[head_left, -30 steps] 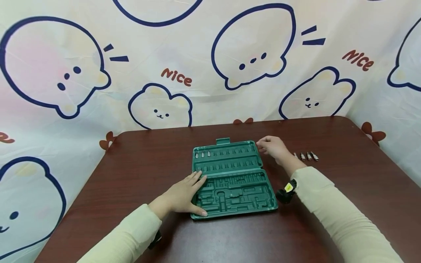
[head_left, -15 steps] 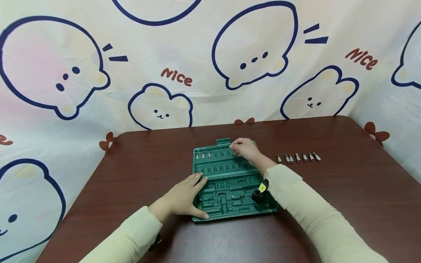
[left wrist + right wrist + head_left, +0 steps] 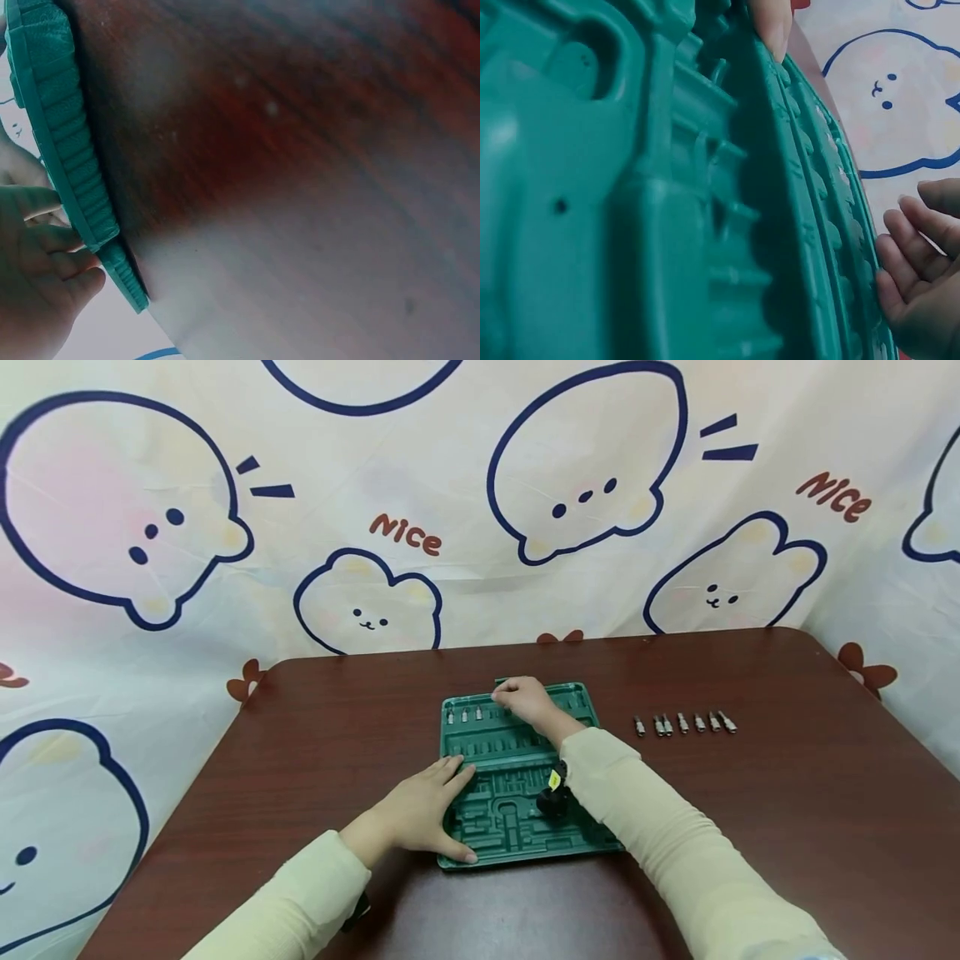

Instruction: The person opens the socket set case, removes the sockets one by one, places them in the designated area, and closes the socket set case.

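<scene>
A green plastic tool case (image 3: 507,827) lies unfolded on the table, its moulded slots facing up. My left hand (image 3: 420,806) rests along its left side, fingers spread over the edge and thumb at the front corner. Three small metal bits (image 3: 465,715) stand in the left end of the far slot row. Just right of them, above that row, my right hand (image 3: 528,703) has thumb and forefinger pinched together. It holds a small metal bit that the fingers hide almost wholly. In the right wrist view this hand (image 3: 922,274) curls beside the case's far edge.
Several more metal bits (image 3: 682,723) lie in a loose row to the right of the case. The brown table (image 3: 300,735) ends at a cartoon-printed cloth (image 3: 465,602) behind. A black wrist camera (image 3: 553,800) hangs over the case's near half.
My right hand has moved left, from beside the case's far right corner to over the far slot row. More bits on the table are uncovered by the forearm. The left hand stays put.
</scene>
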A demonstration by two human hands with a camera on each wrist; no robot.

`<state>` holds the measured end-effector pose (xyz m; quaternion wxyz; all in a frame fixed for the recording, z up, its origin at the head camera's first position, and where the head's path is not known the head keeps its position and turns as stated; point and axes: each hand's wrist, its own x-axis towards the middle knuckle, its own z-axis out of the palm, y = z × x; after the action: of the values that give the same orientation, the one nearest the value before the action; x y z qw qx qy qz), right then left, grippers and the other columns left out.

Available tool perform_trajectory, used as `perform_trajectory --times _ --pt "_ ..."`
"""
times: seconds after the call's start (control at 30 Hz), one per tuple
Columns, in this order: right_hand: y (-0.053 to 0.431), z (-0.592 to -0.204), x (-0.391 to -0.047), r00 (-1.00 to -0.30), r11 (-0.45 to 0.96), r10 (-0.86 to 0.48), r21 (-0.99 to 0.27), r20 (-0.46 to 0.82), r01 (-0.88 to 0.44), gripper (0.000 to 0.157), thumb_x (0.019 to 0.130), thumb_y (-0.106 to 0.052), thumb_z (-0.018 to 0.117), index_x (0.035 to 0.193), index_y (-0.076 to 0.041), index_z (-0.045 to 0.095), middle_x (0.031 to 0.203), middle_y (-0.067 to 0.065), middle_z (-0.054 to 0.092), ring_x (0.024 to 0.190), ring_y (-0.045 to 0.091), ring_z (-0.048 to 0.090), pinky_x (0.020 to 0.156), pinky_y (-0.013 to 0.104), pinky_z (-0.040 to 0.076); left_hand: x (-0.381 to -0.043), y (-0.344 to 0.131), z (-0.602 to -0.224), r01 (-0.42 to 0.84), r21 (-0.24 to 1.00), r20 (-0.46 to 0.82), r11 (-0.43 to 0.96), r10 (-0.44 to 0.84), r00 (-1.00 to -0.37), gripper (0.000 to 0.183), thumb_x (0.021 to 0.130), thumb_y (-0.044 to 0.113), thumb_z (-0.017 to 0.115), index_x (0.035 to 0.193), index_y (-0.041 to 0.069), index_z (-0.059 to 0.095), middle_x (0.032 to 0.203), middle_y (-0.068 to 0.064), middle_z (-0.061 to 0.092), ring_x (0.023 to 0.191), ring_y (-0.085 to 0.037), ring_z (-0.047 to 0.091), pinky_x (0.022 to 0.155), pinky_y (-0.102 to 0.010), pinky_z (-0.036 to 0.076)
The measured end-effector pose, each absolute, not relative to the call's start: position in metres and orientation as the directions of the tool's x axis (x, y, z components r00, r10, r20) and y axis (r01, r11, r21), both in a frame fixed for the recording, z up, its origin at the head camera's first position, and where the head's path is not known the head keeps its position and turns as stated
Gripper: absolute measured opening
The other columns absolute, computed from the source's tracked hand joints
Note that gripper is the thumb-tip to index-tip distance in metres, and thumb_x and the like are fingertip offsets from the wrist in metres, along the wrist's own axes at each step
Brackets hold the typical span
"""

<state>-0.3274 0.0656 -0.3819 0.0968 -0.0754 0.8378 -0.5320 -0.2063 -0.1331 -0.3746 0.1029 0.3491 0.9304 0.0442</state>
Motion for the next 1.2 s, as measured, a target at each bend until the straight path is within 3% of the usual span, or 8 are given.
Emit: perform_trajectory --times 0.1,0.2,0.47,0.63,0.87,1.2 --pt "0.06 -0.383 -0.332 -0.967 0.455 -0.247 -0.888 -0.056 -0.065 0.022 0.089 -0.017 0.049 0.103 -0.006 0.062 0.123 0.009 0.046 0.105 0.023 0.046 0.079 0.037 0.041 -0.206 -0.133 -0.373 0.632 0.154 -0.175 0.759 0.651 -0.739 0.109 0.058 0.075 0.052 0.139 0.009 0.02 0.14 -0.015 0.017 0.127 -0.028 0.016 0.094 -0.043 0.028" --pt "0.052 -0.381 -0.337 -0.963 0.488 -0.266 -0.867 -0.042 -0.097 0.021 0.089 -0.015 0.049 0.102 -0.007 0.063 0.118 0.009 0.05 0.104 0.022 0.047 0.078 0.036 0.041 -0.207 -0.134 -0.37 0.631 0.146 -0.179 0.762 0.647 -0.741 0.108 0.058 0.074 0.053 0.139 0.01 0.02 0.141 -0.014 0.017 0.127 -0.028 0.016 0.094 -0.043 0.028" --pt "0.037 -0.38 -0.343 -0.954 0.654 -0.291 -0.742 -0.069 -0.146 0.022 0.089 -0.014 0.048 0.101 -0.004 0.064 0.104 0.008 0.058 0.078 0.017 0.054 0.067 0.029 0.043 -0.207 -0.132 -0.369 0.64 0.159 -0.173 0.752 0.66 -0.731 0.108 0.059 0.073 0.053 0.139 0.008 0.02 0.141 -0.016 0.016 0.127 -0.029 0.015 0.093 -0.044 0.028" --pt "0.035 -0.385 -0.343 -0.949 0.653 -0.304 -0.743 -0.083 -0.145 0.019 0.089 -0.014 0.049 0.093 -0.004 0.064 0.101 0.008 0.058 0.063 0.016 0.048 0.062 0.028 0.039 -0.208 -0.132 -0.37 0.642 0.152 -0.166 0.752 0.659 -0.733 0.108 0.059 0.074 0.053 0.138 0.009 0.02 0.14 -0.015 0.017 0.127 -0.028 0.016 0.093 -0.043 0.029" --pt "0.039 -0.392 -0.342 -0.935 0.559 -0.32 -0.827 -0.156 -0.053 0.02 0.087 -0.013 0.052 0.104 -0.005 0.056 0.104 0.008 0.053 0.088 0.019 0.05 0.072 0.033 0.042 -0.207 -0.132 -0.373 0.634 0.178 -0.188 0.752 0.659 -0.729 0.108 0.059 0.075 0.051 0.139 0.009 0.02 0.141 -0.015 0.015 0.127 -0.029 0.015 0.092 -0.045 0.03" --pt "0.039 -0.392 -0.342 -0.948 0.441 -0.259 -0.896 -0.185 0.054 0.023 0.086 -0.012 0.053 0.108 -0.005 0.059 0.113 0.01 0.051 0.1 0.024 0.048 0.081 0.037 0.041 -0.208 -0.131 -0.375 0.626 0.19 -0.197 0.756 0.654 -0.73 0.107 0.059 0.074 0.053 0.139 0.01 0.02 0.141 -0.015 0.015 0.127 -0.029 0.015 0.091 -0.046 0.03"
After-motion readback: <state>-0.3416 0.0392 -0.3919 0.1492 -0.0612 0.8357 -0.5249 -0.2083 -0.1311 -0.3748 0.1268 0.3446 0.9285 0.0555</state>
